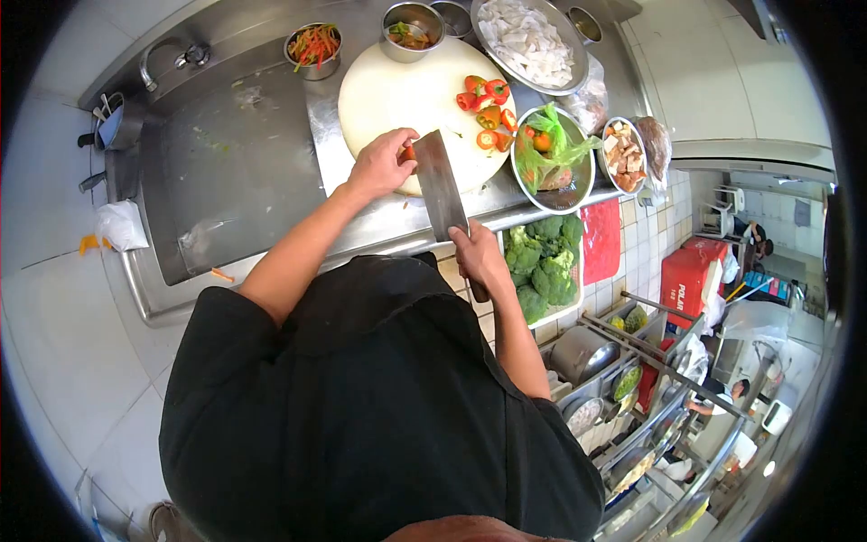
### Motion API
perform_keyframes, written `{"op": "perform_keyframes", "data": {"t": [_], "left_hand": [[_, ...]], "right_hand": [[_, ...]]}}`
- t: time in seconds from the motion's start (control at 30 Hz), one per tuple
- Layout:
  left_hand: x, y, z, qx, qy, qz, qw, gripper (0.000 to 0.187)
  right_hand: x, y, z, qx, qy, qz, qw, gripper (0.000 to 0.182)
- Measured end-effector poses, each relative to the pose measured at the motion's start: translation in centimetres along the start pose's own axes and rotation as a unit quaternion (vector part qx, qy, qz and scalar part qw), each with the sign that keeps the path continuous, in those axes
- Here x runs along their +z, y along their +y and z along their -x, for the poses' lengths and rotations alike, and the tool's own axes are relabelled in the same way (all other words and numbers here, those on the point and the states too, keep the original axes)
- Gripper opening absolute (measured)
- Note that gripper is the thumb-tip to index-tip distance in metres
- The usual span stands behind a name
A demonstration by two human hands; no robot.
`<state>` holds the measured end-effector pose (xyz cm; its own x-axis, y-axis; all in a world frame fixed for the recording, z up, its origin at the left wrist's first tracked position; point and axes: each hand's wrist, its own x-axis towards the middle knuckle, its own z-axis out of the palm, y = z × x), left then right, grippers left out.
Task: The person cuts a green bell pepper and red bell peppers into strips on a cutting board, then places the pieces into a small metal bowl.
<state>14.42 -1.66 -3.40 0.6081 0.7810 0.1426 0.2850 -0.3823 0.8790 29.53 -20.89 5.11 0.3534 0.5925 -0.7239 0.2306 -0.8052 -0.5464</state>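
My right hand (479, 254) grips the handle of a cleaver (437, 181), its broad blade over the near edge of a round white cutting board (379, 95). Just left of the blade, my left hand (383, 163) is closed with its fingertips on a piece of red pepper (409, 153), mostly hidden by the fingers. Several cut red and orange-green peppers (489, 117) lie on the right part of the board. At its far side stand a metal bowl of sliced peppers (312, 47) and another metal bowl (413, 32) with some slices inside.
A colander (591, 172) holding a green plastic bag (553, 149) stands right of the board. Beyond are a large bowl of white strips (526, 45) and a bowl of brown-white chunks (624, 157). Broccoli (545, 259) sits below the counter edge. A sink (239, 172) lies left; people work far right.
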Motion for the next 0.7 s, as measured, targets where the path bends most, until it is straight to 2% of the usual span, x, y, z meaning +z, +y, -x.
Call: {"op": "perform_keyframes", "data": {"t": [0.07,0.1,0.13,0.17,0.23,0.3,0.43,0.7], "left_hand": [[-1.2,-0.9,0.7,0.043,-0.023,0.005,0.999,0.025],[-1.7,-1.5,1.3,0.094,-0.006,-0.025,0.995,0.023],[-2.2,-2.3,1.9,0.147,0.010,-0.056,0.988,0.022],[-2.4,-2.9,2.6,0.199,0.025,-0.085,0.976,0.020],[-2.4,-3.0,3.5,0.217,-0.003,-0.100,0.971,0.019],[-2.0,-2.9,3.9,0.258,-0.001,-0.119,0.959,0.019],[-1.3,-2.3,3.4,0.253,-0.037,-0.119,0.959,0.019],[-0.8,-2.1,3.2,0.238,-0.041,-0.110,0.964,0.017]], "right_hand": [[0.3,1.6,-1.2,-0.068,0.054,0.048,0.995,0.038],[0.6,2.3,-1.5,-0.101,0.080,0.071,0.989,0.037],[0.8,1.4,-1.0,-0.087,0.072,0.045,0.993,0.035],[1.0,1.0,-0.7,-0.108,0.094,0.084,0.986,0.034],[1.6,0.4,-0.4,-0.149,0.136,0.161,0.966,0.033],[2.4,-0.3,0.0,-0.149,0.148,0.165,0.964,0.030],[3.4,-1.8,1.1,-0.166,0.159,0.196,0.953,0.025],[4.6,-1.2,0.6,-0.193,0.165,0.223,0.941,0.023]]}}
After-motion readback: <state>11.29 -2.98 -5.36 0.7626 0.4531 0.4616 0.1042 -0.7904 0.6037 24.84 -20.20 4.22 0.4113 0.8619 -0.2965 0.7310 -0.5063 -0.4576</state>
